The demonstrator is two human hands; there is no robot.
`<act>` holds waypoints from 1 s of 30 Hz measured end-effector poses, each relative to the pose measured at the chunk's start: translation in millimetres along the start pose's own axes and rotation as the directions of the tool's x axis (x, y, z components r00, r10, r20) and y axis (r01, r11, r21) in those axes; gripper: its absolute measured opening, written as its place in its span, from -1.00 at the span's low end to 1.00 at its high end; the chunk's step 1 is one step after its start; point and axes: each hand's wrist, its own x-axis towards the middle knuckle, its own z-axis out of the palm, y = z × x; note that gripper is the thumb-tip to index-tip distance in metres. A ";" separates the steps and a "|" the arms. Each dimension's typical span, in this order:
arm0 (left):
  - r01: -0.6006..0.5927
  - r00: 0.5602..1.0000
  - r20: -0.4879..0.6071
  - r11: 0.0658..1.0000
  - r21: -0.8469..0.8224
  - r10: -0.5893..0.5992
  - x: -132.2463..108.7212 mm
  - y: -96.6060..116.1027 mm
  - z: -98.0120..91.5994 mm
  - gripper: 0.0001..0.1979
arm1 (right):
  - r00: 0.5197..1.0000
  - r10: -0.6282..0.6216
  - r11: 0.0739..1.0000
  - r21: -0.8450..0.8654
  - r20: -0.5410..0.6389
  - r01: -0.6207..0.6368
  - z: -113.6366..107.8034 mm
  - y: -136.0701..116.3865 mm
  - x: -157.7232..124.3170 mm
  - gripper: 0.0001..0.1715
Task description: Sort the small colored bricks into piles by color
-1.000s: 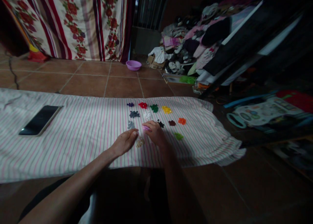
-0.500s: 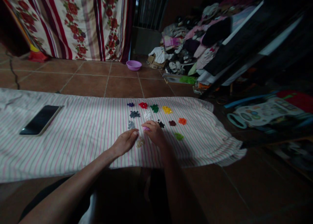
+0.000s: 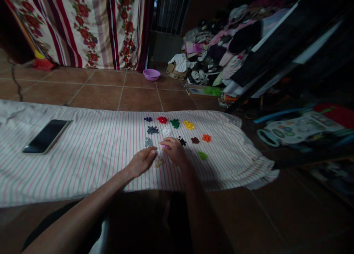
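Note:
Small pink pieces (image 3: pixel 165 146) show at the fingers of my right hand (image 3: pixel 174 149), which curls over them. How many it grips is hidden. Just to the left, my left hand (image 3: pixel 141 161) has thumb and forefinger pressed together. Anything in that pinch is too small to make out. Beige pieces (image 3: pixel 158 162) lie between my hands, nearest the left. Light grey pieces (image 3: pixel 148 141) sit beyond the left fingertips, white pieces (image 3: pixel 167 130) beyond the right hand. Black pieces (image 3: pixel 182 140) are close by the right hand's far side.
Striped cloth (image 3: pixel 96 161) covers the work surface. More small heaps include dark grey (image 3: pixel 152 130), red (image 3: pixel 162 120), green (image 3: pixel 174 123), yellow (image 3: pixel 189 125), orange (image 3: pixel 206 138) and lime pieces (image 3: pixel 202 155). A phone (image 3: pixel 47 136) lies left. A purple basin (image 3: pixel 151 75) stands on the floor beyond.
Both hands stay almost in place; the left fingers have shifted very slightly. The heaps look the same.

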 end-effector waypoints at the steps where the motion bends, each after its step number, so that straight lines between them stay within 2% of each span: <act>1: 0.002 1.000 0.008 1.000 -0.007 -0.002 -0.2 0.0 0.1 -0.49 | 1.000 -0.007 1.000 0.000 -0.007 0.007 -0.7 -0.3 0.3 -0.70; 5: -0.004 0.999 0.042 1.000 -0.028 0.005 -1.8 1.7 -2.4 -0.53 | 0.996 -0.035 0.999 -0.007 -0.086 0.034 -7.7 -5.0 3.3 -0.76; 8: 0.002 1.000 0.024 1.000 -0.030 -0.002 -2.5 6.6 -12.4 -0.57 | 0.983 -0.026 0.999 0.025 -0.184 0.031 -12.2 -15.7 8.7 -0.76; 10: 0.023 0.999 -0.041 0.999 -0.037 -0.025 -1.5 9.6 -25.3 -0.61 | 0.970 -0.005 0.997 0.071 -0.244 0.023 -11.7 -27.8 13.8 -0.75; 13: 0.041 0.968 -0.247 0.999 -0.009 -0.042 1.6 7.1 -53.8 -0.69 | 0.960 -0.005 0.990 0.134 -0.279 0.044 -3.0 -53.1 22.1 -0.75; 16: 0.061 0.867 -0.497 0.996 0.068 -0.019 1.4 -8.0 -91.3 -0.73 | 0.972 -0.095 0.974 0.180 -0.216 0.136 14.5 -83.3 27.7 -0.74; 19: 0.152 0.712 -0.702 0.971 0.184 0.022 -7.3 -31.1 -134.7 -0.74 | 0.966 -0.237 0.933 0.254 -0.101 0.256 36.7 -112.5 28.5 -0.72; 21: 0.234 0.598 -0.793 0.920 0.314 0.118 -18.3 -46.8 -164.3 -0.75 | 0.950 -0.308 0.902 0.305 -0.044 0.306 51.3 -129.3 27.2 -0.70; 23: 0.337 0.510 -0.840 0.854 0.396 0.188 -32.3 -60.5 -191.6 -0.75 | 0.934 -0.357 0.877 0.345 0.002 0.334 64.5 -143.8 25.5 -0.70; 24: 0.390 0.480 -0.855 0.825 0.409 0.197 -39.8 -66.5 -203.6 -0.73 | 0.924 -0.381 0.864 0.365 0.026 0.346 70.5 -150.2 24.6 -0.70; 26: 0.505 0.453 -0.879 0.770 0.390 0.148 -54.3 -77.0 -223.4 -0.67 | 0.905 -0.421 0.839 0.405 0.062 0.362 81.3 -161.5 23.5 -0.71; 30: 0.716 0.430 -0.899 0.638 0.283 -0.084 -75.3 -94.6 -248.9 -0.42 | 0.874 -0.478 0.804 0.443 0.088 0.395 98.1 -177.8 24.4 -0.73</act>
